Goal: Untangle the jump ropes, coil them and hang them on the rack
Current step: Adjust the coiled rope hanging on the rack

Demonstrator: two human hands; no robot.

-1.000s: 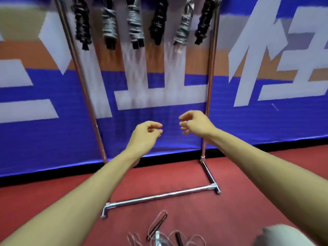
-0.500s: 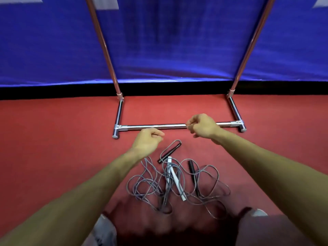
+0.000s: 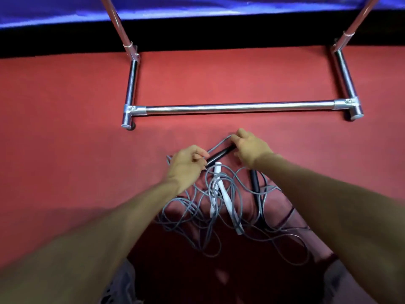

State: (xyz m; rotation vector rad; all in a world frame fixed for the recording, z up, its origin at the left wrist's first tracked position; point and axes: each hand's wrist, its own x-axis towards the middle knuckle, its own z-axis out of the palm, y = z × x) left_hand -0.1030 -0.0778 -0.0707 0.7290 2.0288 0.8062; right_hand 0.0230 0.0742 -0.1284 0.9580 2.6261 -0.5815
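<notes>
A tangle of grey jump ropes [image 3: 252, 234] lies on the red floor in front of me, with two white handles [image 3: 226, 201] and a black handle [image 3: 255, 181] in it. My right hand [image 3: 252, 148] grips the far end of another black handle [image 3: 219, 155] at the tangle's far side. My left hand [image 3: 186, 164] has its fingers curled at that handle's near end, beside a grey cord loop; whether it holds anything is unclear. The chrome rack's base bar [image 3: 238, 106] lies just beyond my hands. The rack's top is out of view.
The rack's two uprights [image 3: 118, 20] [image 3: 359, 18] rise at the back in front of a blue banner [image 3: 197, 5]. Its short feet [image 3: 130, 88] point toward me. My shoes [image 3: 122, 286] show at the bottom edge. Red floor spreads left and right.
My view dropped from the hanging coiled ropes to the floor. Both hands came down onto the tangle, and my right hand took hold of the black handle.
</notes>
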